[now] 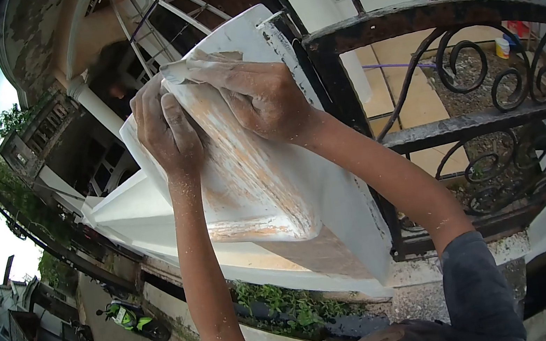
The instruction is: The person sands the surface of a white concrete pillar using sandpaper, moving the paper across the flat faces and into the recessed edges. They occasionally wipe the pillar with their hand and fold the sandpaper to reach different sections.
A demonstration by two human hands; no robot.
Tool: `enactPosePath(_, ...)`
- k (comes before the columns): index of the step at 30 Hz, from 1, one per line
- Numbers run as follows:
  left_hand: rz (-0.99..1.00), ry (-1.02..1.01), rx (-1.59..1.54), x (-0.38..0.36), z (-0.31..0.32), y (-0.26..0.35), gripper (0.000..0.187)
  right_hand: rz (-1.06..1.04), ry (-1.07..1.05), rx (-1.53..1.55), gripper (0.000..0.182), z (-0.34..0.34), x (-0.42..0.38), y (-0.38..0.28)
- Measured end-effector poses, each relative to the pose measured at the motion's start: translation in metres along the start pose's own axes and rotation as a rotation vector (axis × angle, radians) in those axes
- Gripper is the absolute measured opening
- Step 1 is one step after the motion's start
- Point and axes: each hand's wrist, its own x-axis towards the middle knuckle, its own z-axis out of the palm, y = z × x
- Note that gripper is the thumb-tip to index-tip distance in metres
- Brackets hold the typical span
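Observation:
A white pillar cap (234, 148) with worn, scraped paint and tan patches along its edges stands in front of me. My right hand (262, 94) is closed on a folded, dusty piece of sandpaper (182, 72), which lies against the far part of the cap's ridge. Beside it, my left hand (166, 126) bends over the cap's left side. Its fingertips meet the left end of the sandpaper, and its palm side is hidden. Pale dust coats both hands and forearms.
A black iron gate (451, 137) with scrolls adjoins the pillar on the right. Behind stands a metal ladder (151, 19). A green motorbike (133, 318) is parked on the lane at lower left. Plants (294, 308) grow in a ditch below.

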Motion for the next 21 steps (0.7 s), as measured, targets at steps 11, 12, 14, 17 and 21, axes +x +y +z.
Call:
enactPosePath(11,0.021,0.011,-0.029,0.001,0.000,-0.002,0.034,0.326,0.101,-0.025,0.032,-0.003,-0.009,0.027)
enactPosePath(12,0.027,0.014,-0.028,0.002,0.001,-0.002,0.034,0.183,0.068,-0.046,0.032,-0.001,-0.009,0.015)
enactPosePath(14,0.032,0.020,-0.023,0.001,0.000,-0.002,0.033,-0.099,-0.006,-0.085,0.031,0.000,-0.018,-0.012)
enactPosePath(17,0.039,0.022,-0.051,0.000,0.001,-0.007,0.033,0.260,0.049,-0.055,0.033,-0.007,-0.015,0.026)
enactPosePath(21,0.048,0.033,-0.057,0.002,0.002,-0.006,0.033,-0.188,0.006,-0.118,0.028,0.002,-0.019,-0.016)
